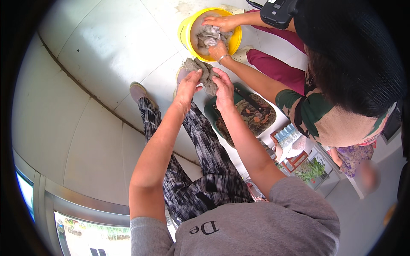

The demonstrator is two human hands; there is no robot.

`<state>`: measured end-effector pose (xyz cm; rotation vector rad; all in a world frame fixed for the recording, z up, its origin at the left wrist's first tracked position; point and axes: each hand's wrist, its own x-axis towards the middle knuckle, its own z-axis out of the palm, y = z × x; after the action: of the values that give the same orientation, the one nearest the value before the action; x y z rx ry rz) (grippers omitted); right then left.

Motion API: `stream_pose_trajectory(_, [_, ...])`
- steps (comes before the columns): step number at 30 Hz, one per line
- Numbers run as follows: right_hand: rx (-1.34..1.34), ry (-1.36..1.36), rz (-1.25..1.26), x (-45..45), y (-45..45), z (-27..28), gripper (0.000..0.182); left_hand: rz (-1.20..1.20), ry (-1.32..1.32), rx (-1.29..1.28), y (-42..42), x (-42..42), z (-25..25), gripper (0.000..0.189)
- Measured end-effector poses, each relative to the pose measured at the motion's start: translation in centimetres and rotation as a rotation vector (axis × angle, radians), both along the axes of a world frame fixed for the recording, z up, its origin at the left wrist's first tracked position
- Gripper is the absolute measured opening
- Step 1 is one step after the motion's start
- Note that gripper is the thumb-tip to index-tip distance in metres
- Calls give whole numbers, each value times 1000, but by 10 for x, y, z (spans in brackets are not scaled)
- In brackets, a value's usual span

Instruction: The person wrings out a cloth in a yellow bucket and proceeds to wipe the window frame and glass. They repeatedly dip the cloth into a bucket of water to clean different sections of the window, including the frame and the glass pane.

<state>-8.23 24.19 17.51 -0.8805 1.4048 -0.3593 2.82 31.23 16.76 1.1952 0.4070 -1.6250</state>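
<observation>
My left hand point(189, 86) and my right hand point(223, 85) hold a crumpled grey-brown cloth point(209, 84) between them. The cloth looks shaggy, with frayed edges, and is bunched and folded. Just beyond it on the tiled floor stands a yellow bucket point(183, 33) with cloudy water inside. A co-worker's two hands point(224, 23) are in the bucket, about pale wet cloth point(211, 36). One of the co-worker's wrists bears a silver-coloured bracelet point(223, 58).
A green container or seat with a patterned top point(253, 116) stands right of my legs. The co-worker point(342, 118) leans in from the right, wearing a black device point(278, 12). Farther back are a wooden chair point(296, 161), potted plants point(312, 169) and another person point(355, 158). A wall runs along the left.
</observation>
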Motion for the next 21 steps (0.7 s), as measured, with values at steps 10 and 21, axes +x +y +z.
stream_pose_trajectory(10, [-109, -18, -61, 8, -28, -15, 28, -131, -4, -153, -45, 5, -11, 64])
stream_pose_trajectory(21, [3, 11, -62, 6, -30, -21, 28, -172, -32, -128, -50, -1, -23, 62])
